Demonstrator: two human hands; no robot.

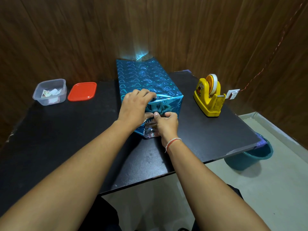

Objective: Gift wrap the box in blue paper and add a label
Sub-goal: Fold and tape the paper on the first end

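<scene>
Blue heart-print paper [146, 77] covers the box on the black counter [66, 130]. Left hand [135, 105] presses the near top edge, fingers curled over it — right hand [165, 121] pinches the end flap.

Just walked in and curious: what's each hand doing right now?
Left hand: fingers curled over the blue paper at the box's near top edge.
Right hand: pinching the paper fold at the near end.

Single head-worn cam, wide-angle, looking fwd and down over both forearms onto a black table [50, 139] set against a wood-panel wall [66, 39]. Close range: hands mid-frame, table filling the centre, floor [266, 189] at lower right. Edges bow w/ lens distortion. No 2nd view.
</scene>
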